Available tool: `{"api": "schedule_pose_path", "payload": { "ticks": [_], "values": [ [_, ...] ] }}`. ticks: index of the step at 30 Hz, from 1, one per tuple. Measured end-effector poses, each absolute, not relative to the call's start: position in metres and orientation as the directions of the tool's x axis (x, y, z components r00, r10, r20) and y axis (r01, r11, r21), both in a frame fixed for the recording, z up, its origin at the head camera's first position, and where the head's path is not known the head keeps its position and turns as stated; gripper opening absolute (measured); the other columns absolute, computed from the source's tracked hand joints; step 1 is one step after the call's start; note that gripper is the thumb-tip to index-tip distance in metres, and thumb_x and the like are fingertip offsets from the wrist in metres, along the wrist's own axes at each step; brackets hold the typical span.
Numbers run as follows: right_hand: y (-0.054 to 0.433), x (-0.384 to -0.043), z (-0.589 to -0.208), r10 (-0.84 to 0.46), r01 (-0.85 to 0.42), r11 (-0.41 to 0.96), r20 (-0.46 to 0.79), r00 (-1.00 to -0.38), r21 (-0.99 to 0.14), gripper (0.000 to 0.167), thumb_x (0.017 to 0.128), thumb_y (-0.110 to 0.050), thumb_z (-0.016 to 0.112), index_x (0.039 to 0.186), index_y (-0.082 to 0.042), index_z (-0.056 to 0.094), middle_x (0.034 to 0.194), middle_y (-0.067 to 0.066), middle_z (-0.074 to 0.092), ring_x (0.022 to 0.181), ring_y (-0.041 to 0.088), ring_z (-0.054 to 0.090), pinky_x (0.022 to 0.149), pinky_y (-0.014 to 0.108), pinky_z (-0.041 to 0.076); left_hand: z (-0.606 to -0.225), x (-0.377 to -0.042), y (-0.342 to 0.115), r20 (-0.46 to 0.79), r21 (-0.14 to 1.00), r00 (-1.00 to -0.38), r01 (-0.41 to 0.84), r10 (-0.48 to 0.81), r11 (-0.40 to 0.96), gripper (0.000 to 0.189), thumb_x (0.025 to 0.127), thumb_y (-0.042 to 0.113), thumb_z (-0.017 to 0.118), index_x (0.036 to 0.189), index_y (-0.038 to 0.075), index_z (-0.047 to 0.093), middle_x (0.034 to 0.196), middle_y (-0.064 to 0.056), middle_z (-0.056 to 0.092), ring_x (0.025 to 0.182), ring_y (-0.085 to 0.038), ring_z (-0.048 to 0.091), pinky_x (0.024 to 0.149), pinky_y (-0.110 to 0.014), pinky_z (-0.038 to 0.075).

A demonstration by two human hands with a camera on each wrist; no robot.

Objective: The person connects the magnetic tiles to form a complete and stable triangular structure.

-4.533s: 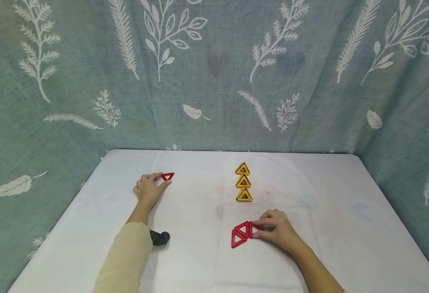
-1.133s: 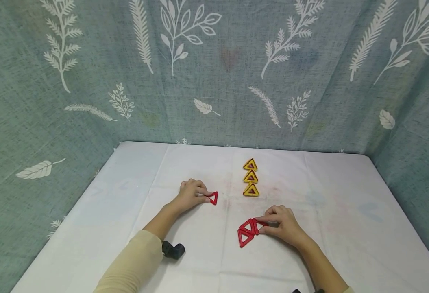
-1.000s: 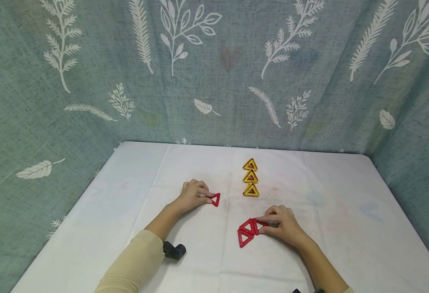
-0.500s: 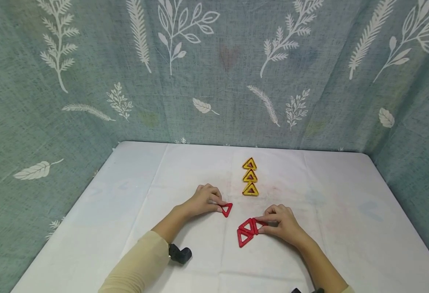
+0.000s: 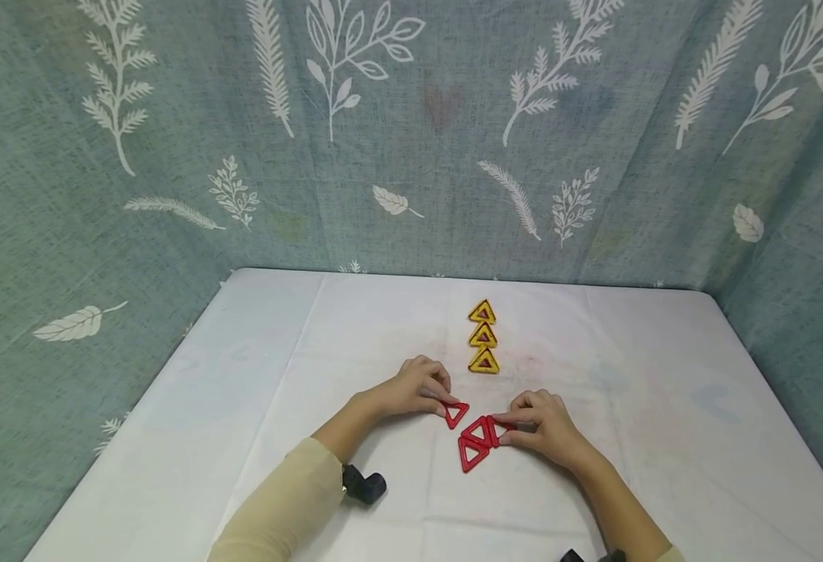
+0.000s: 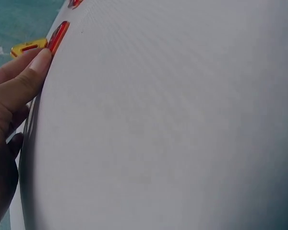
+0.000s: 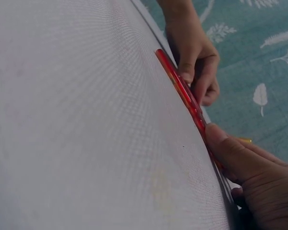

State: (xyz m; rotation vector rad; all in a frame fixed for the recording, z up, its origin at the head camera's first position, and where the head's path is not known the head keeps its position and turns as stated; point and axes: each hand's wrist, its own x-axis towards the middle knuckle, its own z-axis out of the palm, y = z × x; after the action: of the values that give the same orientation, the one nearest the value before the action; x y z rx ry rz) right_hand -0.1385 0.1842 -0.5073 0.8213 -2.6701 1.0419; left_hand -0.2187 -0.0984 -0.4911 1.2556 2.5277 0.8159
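Observation:
My left hand (image 5: 414, 388) pinches a red open-centred triangle tile (image 5: 456, 415) between thumb and fingers, just up and left of a cluster of red triangle tiles. That cluster has an upper tile (image 5: 477, 431), a lower tile (image 5: 473, 454) and a right-hand tile (image 5: 501, 432), set edge to edge. Thumb and fingers of my right hand (image 5: 544, 425) grip the right-hand tile. In the left wrist view the left hand (image 6: 17, 91) holds its red tile (image 6: 59, 37) by the edge. The right wrist view shows the red tiles (image 7: 182, 91) nearly edge-on, flat on the cloth.
Three yellow triangle pieces (image 5: 484, 336) with dark reddish centres stand in a column behind the red ones. A white cloth (image 5: 355, 328) covers the table, and a green leaf-patterned curtain (image 5: 411, 234) hangs behind it. A black wrist device (image 5: 365, 485) sits at the left sleeve.
My left hand has carried its red triangle tile from the far left rightward and nearer, up to the red cluster. My right hand keeps its grip on the right-hand tile.

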Motion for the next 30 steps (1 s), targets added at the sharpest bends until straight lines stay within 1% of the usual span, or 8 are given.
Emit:
{"api": "schedule_pose_path", "payload": {
  "ticks": [3, 7, 11, 16, 21, 24, 27, 30],
  "values": [
    [0.186, -0.140, -0.508, -0.452, -0.573, 0.597, 0.355, -0.819, -0.561, 0.032, 0.067, -0.031, 0.082, 0.097, -0.022, 0.077, 0.084, -0.016, 0.052, 0.081, 0.002, 0.042, 0.070, 0.027, 0.027, -0.489, -0.222, -0.092, 0.029, 0.555, -0.601, 0.674, 0.799, 0.487, 0.023, 0.078, 0.033, 0.074, 0.099, 0.023, 0.077, 0.101, 0.011, 0.055, 0.104, -0.012, 0.040, 0.090, -0.036, 0.026],
    [0.188, -0.141, -0.509, -0.470, -0.592, 0.593, 0.363, -0.805, -0.546, 0.032, 0.068, -0.032, 0.082, 0.098, -0.023, 0.077, 0.085, -0.016, 0.052, 0.081, 0.002, 0.041, 0.070, 0.027, 0.027, -0.485, -0.225, -0.082, -0.051, 0.574, -0.581, 0.648, 0.812, 0.500, 0.025, 0.077, 0.033, 0.075, 0.101, 0.027, 0.076, 0.100, 0.015, 0.053, 0.099, -0.008, 0.039, 0.089, -0.032, 0.027],
    [0.187, -0.140, -0.507, -0.474, -0.570, 0.596, 0.324, -0.818, -0.565, 0.032, 0.069, -0.034, 0.081, 0.099, -0.024, 0.077, 0.085, -0.017, 0.051, 0.082, 0.003, 0.040, 0.071, 0.028, 0.026, -0.482, -0.226, -0.074, -0.113, 0.598, -0.577, 0.611, 0.809, 0.519, 0.025, 0.076, 0.032, 0.077, 0.101, 0.028, 0.076, 0.098, 0.018, 0.052, 0.096, -0.006, 0.037, 0.086, -0.030, 0.027],
    [0.186, -0.139, -0.506, -0.466, -0.525, 0.610, 0.267, -0.844, -0.593, 0.032, 0.071, -0.037, 0.080, 0.100, -0.026, 0.076, 0.086, -0.018, 0.051, 0.083, 0.003, 0.040, 0.072, 0.030, 0.027, -0.481, -0.226, -0.073, -0.128, 0.613, -0.580, 0.591, 0.805, 0.524, 0.024, 0.076, 0.032, 0.078, 0.100, 0.028, 0.076, 0.098, 0.017, 0.053, 0.098, -0.007, 0.038, 0.088, -0.031, 0.028],
    [0.186, -0.139, -0.506, -0.464, -0.543, 0.600, 0.297, -0.834, -0.588, 0.033, 0.068, -0.036, 0.082, 0.099, -0.026, 0.077, 0.086, -0.017, 0.052, 0.085, 0.004, 0.042, 0.073, 0.031, 0.029, -0.486, -0.221, -0.077, -0.090, 0.606, -0.609, 0.594, 0.788, 0.528, 0.026, 0.074, 0.034, 0.079, 0.099, 0.028, 0.076, 0.100, 0.016, 0.053, 0.100, -0.007, 0.039, 0.091, -0.032, 0.028],
    [0.185, -0.139, -0.507, -0.463, -0.554, 0.597, 0.316, -0.828, -0.580, 0.036, 0.064, -0.038, 0.084, 0.098, -0.027, 0.077, 0.087, -0.016, 0.054, 0.086, 0.005, 0.043, 0.074, 0.032, 0.030, -0.489, -0.213, -0.080, -0.032, 0.599, -0.639, 0.603, 0.768, 0.527, 0.032, 0.068, 0.035, 0.083, 0.098, 0.027, 0.076, 0.102, 0.013, 0.054, 0.100, -0.008, 0.039, 0.091, -0.034, 0.029],
    [0.184, -0.138, -0.507, -0.452, -0.555, 0.606, 0.328, -0.830, -0.570, 0.039, 0.061, -0.041, 0.086, 0.096, -0.028, 0.076, 0.087, -0.016, 0.055, 0.086, 0.005, 0.044, 0.075, 0.033, 0.031, -0.494, -0.203, -0.080, 0.046, 0.559, -0.658, 0.641, 0.752, 0.526, 0.043, 0.061, 0.040, 0.086, 0.100, 0.028, 0.074, 0.105, 0.009, 0.054, 0.103, -0.011, 0.040, 0.093, -0.036, 0.029],
    [0.185, -0.138, -0.508, -0.438, -0.551, 0.617, 0.337, -0.833, -0.561, 0.039, 0.060, -0.041, 0.086, 0.095, -0.028, 0.076, 0.087, -0.017, 0.056, 0.085, 0.005, 0.044, 0.075, 0.033, 0.032, -0.498, -0.193, -0.078, 0.102, 0.520, -0.681, 0.658, 0.725, 0.545, 0.051, 0.057, 0.045, 0.087, 0.103, 0.028, 0.071, 0.108, 0.007, 0.052, 0.106, -0.014, 0.040, 0.097, -0.039, 0.029]
  ]
}}
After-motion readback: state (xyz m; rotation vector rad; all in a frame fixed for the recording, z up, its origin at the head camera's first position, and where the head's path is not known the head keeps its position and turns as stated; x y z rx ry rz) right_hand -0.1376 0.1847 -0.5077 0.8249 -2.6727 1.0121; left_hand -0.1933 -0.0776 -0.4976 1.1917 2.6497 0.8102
